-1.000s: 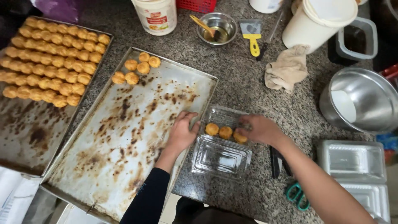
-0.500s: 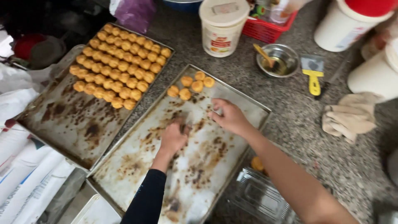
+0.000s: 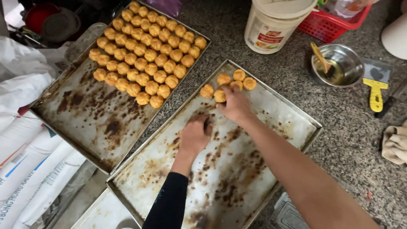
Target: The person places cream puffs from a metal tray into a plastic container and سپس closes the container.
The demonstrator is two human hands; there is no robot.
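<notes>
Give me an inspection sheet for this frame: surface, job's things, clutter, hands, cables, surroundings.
Surface: speckled granite counter.
Job's things: near baking tray, stained, with a few golden pastry balls at its far end; far tray with many rows of the same.
Clutter: white tub, steel bowl with brush, yellow scraper, cloth, red basket.
Hands: right hand on the pastry balls; left hand on the near tray, grip unclear.
Cables: nothing seen.
Surroundings: white sacks at left.
</notes>
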